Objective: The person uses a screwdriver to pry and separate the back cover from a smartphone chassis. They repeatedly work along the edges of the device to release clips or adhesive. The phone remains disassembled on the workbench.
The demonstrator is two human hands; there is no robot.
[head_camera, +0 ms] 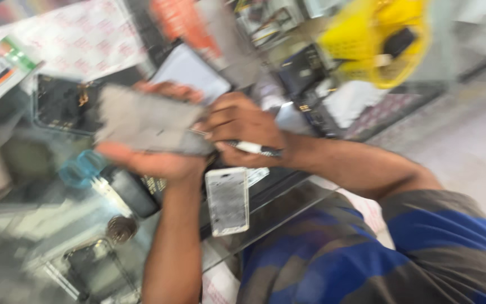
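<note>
Surface: glass counter top, blurred by motion, cluttered with small flat parts; pale floor at the right
Container: yellow basket-like holder at the upper right, with a dark flat thing in it; what else it holds is too blurred to tell
On the glass: phone with a scuffed grey face lying flat just below the hands; teal-handled scissors to the left; round dark piece lower left; patterned white sheet at the top
Left hand: palm up, fingers curled round a grey flat panel, carrying it above the counter
Right hand: fingers bent, closed on a slim white-and-black tool, fingertips touching the panel's right edge
Arms: left forearm rising from below; right forearm crossing in from the right, striped blue-and-grey shirt beneath
</note>
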